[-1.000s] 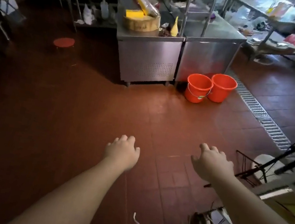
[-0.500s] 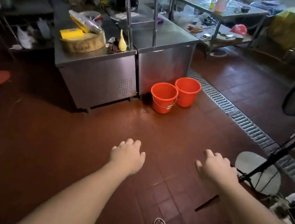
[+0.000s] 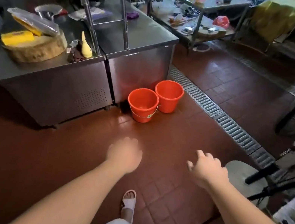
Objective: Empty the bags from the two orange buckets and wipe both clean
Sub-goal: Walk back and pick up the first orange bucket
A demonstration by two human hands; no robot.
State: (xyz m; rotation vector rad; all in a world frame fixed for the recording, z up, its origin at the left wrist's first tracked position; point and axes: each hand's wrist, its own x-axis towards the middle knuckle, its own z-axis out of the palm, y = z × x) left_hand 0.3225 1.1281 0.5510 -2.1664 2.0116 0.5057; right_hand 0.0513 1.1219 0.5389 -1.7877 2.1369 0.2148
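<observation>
Two orange buckets stand side by side on the red tile floor against a steel cabinet. The nearer bucket has a wire handle hanging down its front, and the farther bucket touches it at the back right. No bags show inside them from here. My left hand hangs in the air short of the nearer bucket, fingers loosely bent, holding nothing. My right hand is out to the right at the same height, fingers spread and relaxed, empty.
The steel cabinet carries a wooden chopping block and shelving. A floor drain grate runs diagonally to the right of the buckets. A fan stand with round base is close at the right. A steel table stands behind.
The view has closed in on the buckets, which now look larger and nearer. Both hands stay stretched forward and empty, and a sandalled foot has stepped ahead.
</observation>
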